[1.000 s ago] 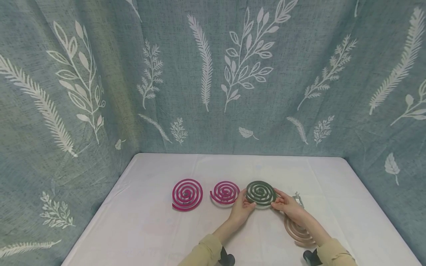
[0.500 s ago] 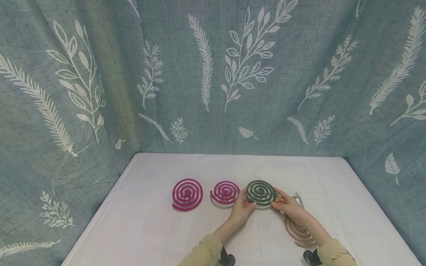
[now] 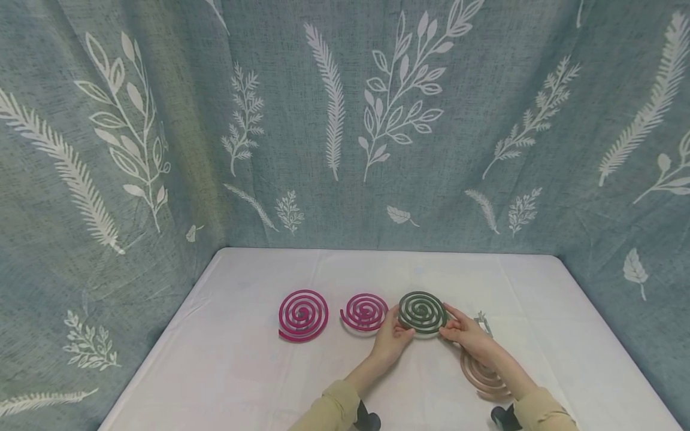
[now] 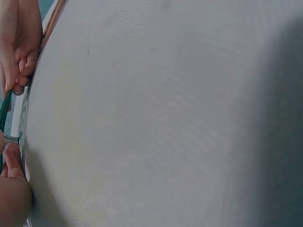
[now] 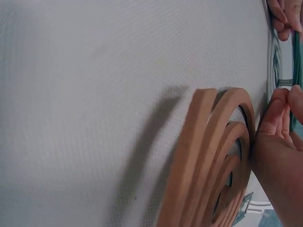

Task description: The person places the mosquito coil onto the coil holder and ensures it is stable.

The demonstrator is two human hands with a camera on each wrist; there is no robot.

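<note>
A dark green mosquito coil (image 3: 422, 310) is held between both hands right of the table's middle. My left hand (image 3: 389, 344) pinches its left edge between thumb and fingers, and my right hand (image 3: 471, 338) pinches the right edge. From the right wrist view, the green coil (image 5: 297, 56) appears edge-on, with a thin metal piece (image 5: 285, 82) close under it. Partly hidden below my right forearm is a brown mosquito coil (image 3: 492, 395); its rings (image 5: 189, 161) look raised off the cloth, casting a shadow.
Two magenta mosquito coils, a left one (image 3: 304, 314) and a nearer one (image 3: 365, 312), sit in a row left of the green coil. A small metal stand (image 3: 483, 324) lies behind my right hand. White cloth (image 3: 226, 359) covers the table; a patterned curtain (image 3: 345, 209) surrounds it.
</note>
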